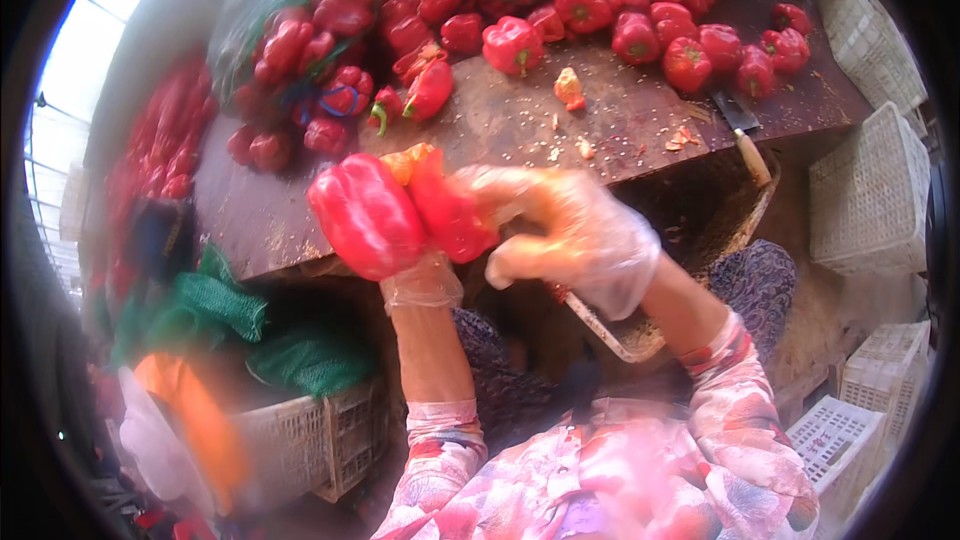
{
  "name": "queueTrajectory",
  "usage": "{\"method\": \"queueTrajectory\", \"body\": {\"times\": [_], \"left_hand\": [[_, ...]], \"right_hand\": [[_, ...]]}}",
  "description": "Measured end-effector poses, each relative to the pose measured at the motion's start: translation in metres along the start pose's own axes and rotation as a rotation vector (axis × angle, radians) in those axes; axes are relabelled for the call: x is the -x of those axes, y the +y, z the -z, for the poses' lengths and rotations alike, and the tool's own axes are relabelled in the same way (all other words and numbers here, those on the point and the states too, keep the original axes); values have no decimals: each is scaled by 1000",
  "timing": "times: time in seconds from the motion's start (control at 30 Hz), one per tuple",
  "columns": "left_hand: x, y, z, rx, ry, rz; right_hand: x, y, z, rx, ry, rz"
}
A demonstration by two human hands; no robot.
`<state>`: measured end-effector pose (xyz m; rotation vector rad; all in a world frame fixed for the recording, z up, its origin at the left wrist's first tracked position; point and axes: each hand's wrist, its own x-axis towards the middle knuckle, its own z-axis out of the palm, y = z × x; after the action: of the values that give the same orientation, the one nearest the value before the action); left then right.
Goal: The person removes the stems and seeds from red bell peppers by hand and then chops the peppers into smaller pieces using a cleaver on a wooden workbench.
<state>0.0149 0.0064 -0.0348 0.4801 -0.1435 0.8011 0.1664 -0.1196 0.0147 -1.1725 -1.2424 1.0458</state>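
Observation:
A glossy whole-looking red bell pepper (365,215) is in my left hand (425,283). That hand wears a thin clear glove, and its fingers are mostly hidden behind the pepper. Pressed against this pepper's right side is an opened red bell pepper (447,208), with a yellow-orange core (408,162) showing at its top. My right hand (575,235), also in a clear glove and slightly blurred, grips the opened pepper's right edge, fingers above and thumb below. Both hands are above the near edge of the brown table (530,130).
Many red peppers (583,6) are heaped across the table's far side, some in a green net bag (260,15). A loose core (569,88) and scattered seeds lie nearer. A wooden-handled blade (745,140) overhangs the right edge. Pale crates (868,190) stand right; green netting (225,305) lies left.

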Motion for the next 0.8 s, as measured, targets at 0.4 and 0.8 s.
{"method": "queueTrajectory", "body": {"times": [0.4, 0.8], "left_hand": [[7, -19, -3, -894, 292, 21], [3, -14, -12, -715, -22, -40]], "right_hand": [[-4, 35, 6, -506, 231, -125], [-5, 41, 57, -351, 242, -82]]}}
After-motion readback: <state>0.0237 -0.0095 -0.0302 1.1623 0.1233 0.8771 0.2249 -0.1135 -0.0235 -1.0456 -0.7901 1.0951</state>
